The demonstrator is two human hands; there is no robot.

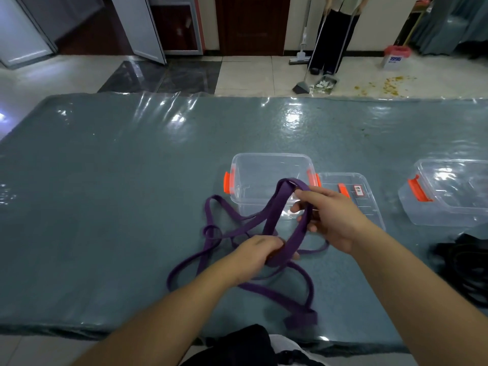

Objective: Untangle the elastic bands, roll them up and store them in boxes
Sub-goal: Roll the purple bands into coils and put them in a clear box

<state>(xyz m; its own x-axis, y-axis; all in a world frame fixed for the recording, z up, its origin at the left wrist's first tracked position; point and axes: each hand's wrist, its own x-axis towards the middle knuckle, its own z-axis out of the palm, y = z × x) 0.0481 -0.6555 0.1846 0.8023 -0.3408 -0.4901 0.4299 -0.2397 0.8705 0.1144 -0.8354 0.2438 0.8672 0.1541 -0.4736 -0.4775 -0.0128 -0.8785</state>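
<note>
A long flat purple elastic band [239, 232] lies in tangled loops on the grey-green desk [105, 207] under its glossy clear cover, with one raised loop held between both hands. The left hand [254, 253] grips the lower part of that loop, fingers [274, 245] curled round the strap just above the desk surface. The right hand [331, 217] holds the upper part higher up — its fingers wrapped round the band, thumb on the near side. The rest of the band trails to the left and toward the near desk edge, where a folded end [301, 320] lies flat. Just behind the hands stands an open clear plastic box with orange latches [266, 171], its clear lid [353, 191] lying flat beside it on the right. A second clear box with an orange latch [446, 191] sits farther right — near it, a dark pile of black bands [462, 262] at the desk's right edge.
</note>
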